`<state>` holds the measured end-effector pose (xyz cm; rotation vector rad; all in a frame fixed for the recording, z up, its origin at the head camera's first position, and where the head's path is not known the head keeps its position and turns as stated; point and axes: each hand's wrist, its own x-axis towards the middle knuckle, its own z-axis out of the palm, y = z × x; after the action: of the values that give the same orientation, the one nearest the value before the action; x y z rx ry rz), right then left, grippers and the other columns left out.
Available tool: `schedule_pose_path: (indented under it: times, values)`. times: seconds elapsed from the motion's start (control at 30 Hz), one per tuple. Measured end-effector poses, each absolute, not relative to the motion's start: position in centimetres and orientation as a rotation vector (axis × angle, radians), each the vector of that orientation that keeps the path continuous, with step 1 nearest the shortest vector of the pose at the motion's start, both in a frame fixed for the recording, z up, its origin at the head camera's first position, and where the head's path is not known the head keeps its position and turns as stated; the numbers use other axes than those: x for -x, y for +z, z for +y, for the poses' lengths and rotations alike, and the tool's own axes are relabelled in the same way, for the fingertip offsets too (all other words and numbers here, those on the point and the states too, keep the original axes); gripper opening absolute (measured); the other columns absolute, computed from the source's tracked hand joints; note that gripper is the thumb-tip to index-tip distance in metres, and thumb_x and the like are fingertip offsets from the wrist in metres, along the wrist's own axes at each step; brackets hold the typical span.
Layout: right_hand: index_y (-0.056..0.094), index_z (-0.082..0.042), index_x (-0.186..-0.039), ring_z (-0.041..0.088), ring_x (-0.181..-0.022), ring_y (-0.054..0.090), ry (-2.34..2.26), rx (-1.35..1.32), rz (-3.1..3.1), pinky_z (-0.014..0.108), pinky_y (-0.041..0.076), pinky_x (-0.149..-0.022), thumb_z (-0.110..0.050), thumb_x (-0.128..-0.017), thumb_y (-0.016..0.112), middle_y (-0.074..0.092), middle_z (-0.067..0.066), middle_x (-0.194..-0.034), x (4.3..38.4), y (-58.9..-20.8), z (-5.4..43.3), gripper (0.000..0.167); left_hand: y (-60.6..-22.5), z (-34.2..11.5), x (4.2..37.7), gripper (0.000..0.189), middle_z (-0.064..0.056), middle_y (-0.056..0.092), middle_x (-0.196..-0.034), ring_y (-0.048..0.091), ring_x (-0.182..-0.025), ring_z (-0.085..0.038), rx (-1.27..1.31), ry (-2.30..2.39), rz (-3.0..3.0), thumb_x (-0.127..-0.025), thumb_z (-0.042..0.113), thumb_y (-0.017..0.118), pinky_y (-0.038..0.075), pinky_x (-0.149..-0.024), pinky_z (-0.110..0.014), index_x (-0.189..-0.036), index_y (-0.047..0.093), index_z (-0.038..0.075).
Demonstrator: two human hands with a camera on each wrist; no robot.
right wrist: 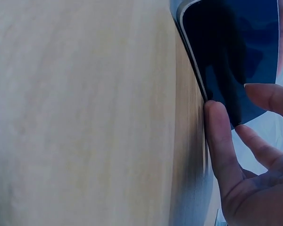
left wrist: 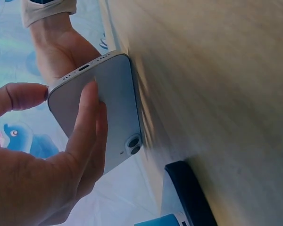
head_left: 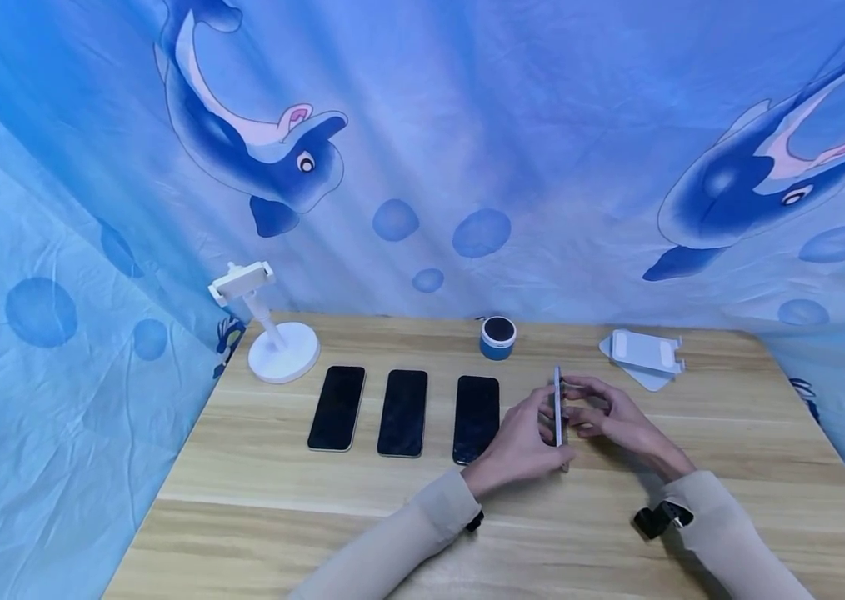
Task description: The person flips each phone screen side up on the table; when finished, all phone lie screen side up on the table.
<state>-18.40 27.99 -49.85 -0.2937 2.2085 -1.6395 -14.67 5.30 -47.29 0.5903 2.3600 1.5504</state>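
A pale smartphone (head_left: 558,407) stands on its long edge, at or just above the table, between both hands. My left hand (head_left: 522,442) grips it, its thumb at the near end and its fingers across the silvery back (left wrist: 115,108) with two camera lenses. On the other side, my right hand (head_left: 615,417) has bent fingers at the dark screen (right wrist: 217,52) and the edges. One right fingertip (right wrist: 217,113) touches the lower edge by the table. Three more smartphones lie face up in a row to the left: a left one (head_left: 337,408), a middle one (head_left: 402,414) and a right one (head_left: 477,417).
A white phone stand (head_left: 283,353) with a round base is at the back left. A small blue cylindrical speaker (head_left: 497,340) stands behind the phones. At the back right lies a folded white stand (head_left: 645,354). A blue dolphin curtain (head_left: 422,150) hangs behind the wooden table (head_left: 242,517).
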Motion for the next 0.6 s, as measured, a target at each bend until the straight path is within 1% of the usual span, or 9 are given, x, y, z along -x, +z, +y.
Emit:
schedule_pose_path:
  times: [0.2, 0.3, 0.43, 0.6]
  values:
    - [0.038, -0.002, -0.158, 0.019, -0.104, 0.073, -1.598, 0.260, 2.263, 0.033, 0.063, -0.081, -0.017, -0.102, 0.067, 0.047, 0.034, -0.149, 18.5, -49.7, 27.7, 0.064, -47.1, 4.8, 14.8, 0.086, -0.009, 0.061, -0.122, 0.068, -0.090, -0.011, -0.579, 1.553, 2.365, -0.083, 0.010, 0.079, 0.053, -0.074, -0.015, -0.159, 0.039, 0.008]
    - [0.040, -0.002, -0.157, 0.019, -0.099, 0.074, -1.593, 0.265, 2.275, 0.032, 0.063, -0.080, -0.015, -0.100, 0.069, 0.048, 0.034, -0.149, 18.5, -49.7, 27.6, 0.065, -47.1, 4.6, 14.8, 0.085, -0.008, 0.060, -0.120, 0.065, -0.088, -0.007, -0.555, 1.545, 2.378, -0.082, 0.009, 0.078, 0.052, -0.076, -0.015, -0.158, 0.040, 0.006]
    - [0.039, 0.000, -0.157, 0.018, -0.094, 0.075, -1.580, 0.272, 2.286, 0.031, 0.062, -0.079, -0.013, -0.098, 0.071, 0.048, 0.035, -0.148, 18.6, -49.7, 27.5, 0.068, -47.1, 4.4, 14.9, 0.081, -0.007, 0.060, -0.115, 0.063, -0.083, -0.002, -0.525, 1.542, 2.404, -0.082, 0.006, 0.076, 0.052, -0.075, -0.014, -0.156, 0.043, 0.004]
    - [0.040, 0.000, -0.156, 0.017, -0.089, 0.074, -1.542, 0.235, 2.321, 0.028, 0.060, -0.078, -0.017, -0.095, 0.076, 0.050, 0.033, -0.147, 18.6, -49.8, 27.3, 0.073, -47.3, 4.2, 15.0, 0.076, -0.006, 0.060, -0.111, 0.060, -0.079, 0.001, -0.467, 1.529, 2.421, -0.084, 0.004, 0.073, 0.051, -0.073, -0.015, -0.155, 0.045, 0.003]
